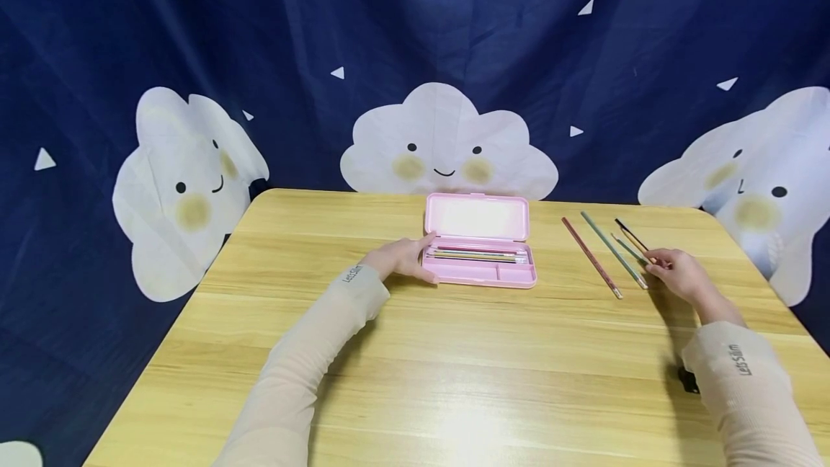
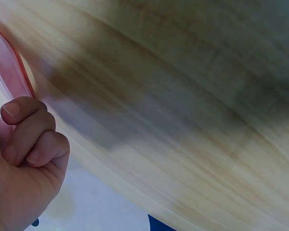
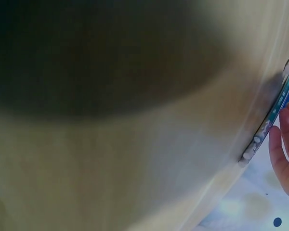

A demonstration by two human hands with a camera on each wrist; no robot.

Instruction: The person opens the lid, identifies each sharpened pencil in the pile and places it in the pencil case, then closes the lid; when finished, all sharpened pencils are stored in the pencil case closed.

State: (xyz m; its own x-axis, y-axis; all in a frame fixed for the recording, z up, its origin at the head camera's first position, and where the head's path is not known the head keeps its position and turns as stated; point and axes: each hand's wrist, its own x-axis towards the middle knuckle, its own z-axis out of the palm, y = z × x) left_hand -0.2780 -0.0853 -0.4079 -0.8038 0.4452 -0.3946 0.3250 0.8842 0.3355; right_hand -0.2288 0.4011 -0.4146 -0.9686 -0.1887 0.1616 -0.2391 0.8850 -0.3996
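The pink pencil case [image 1: 465,281] stands with its lid up, several pencils [image 1: 476,256] lying in its long compartment. My left hand [image 1: 403,256] holds the case's left end, thumb at the front corner and a finger at the back. Curled fingers [image 2: 31,118] show beside the pink edge in the left wrist view. On the right, my right hand [image 1: 681,272] pinches a dark pencil [image 1: 629,232] near its front end. Under it lies a short visible length of greenish pencil [image 1: 625,245]. A teal patterned pencil [image 3: 278,103] runs beside the right fingertips in the right wrist view.
A red pencil [image 1: 590,256] and a green pencil [image 1: 612,249] lie side by side between the case and my right hand. A small black object [image 1: 689,380] shows by the right sleeve. Behind the wooden table [image 1: 415,352] hangs a blue cloud-patterned curtain [image 1: 447,34].
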